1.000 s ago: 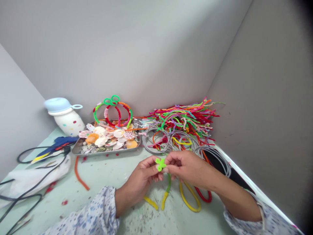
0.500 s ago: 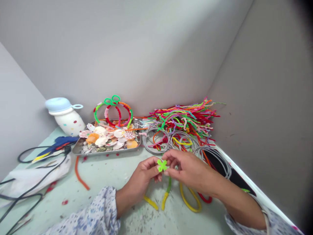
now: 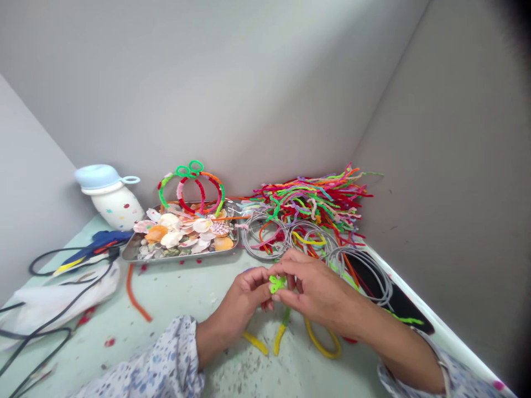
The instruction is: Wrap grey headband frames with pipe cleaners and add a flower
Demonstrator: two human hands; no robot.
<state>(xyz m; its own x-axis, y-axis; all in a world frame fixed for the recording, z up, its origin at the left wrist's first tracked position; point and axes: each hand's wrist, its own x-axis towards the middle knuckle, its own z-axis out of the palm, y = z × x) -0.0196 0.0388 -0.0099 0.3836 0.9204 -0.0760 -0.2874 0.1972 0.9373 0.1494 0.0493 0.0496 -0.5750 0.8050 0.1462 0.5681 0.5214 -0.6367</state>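
Note:
A small lime-green looped pipe-cleaner shape (image 3: 277, 284) sits between both hands near the middle of the view. My left hand (image 3: 244, 296) pinches its left side between thumb and fingers. From the right, my right hand (image 3: 309, 284) grips it with thumb and fingertips, hiding part of it. Below the hands lie a yellow and green pipe-cleaner piece (image 3: 280, 338), a short yellow piece (image 3: 256, 342) and a yellow loop (image 3: 321, 345) on the table. A lime-green strand (image 3: 409, 319) shows beyond my right forearm.
A metal tray (image 3: 182, 258) of shells holds colourful pipe-cleaner rings (image 3: 202, 190). Behind it stands a white bottle (image 3: 118, 205). Piled pipe cleaners (image 3: 319, 196) and grey wire coils (image 3: 265, 255) lie at the back right. Pliers (image 3: 93, 246), black cables and an orange strip (image 3: 136, 298) are left.
The green shape has tilted and is more covered by my right fingers. My right hand has shifted slightly left and inward. More of the lime-green strand shows by my right forearm.

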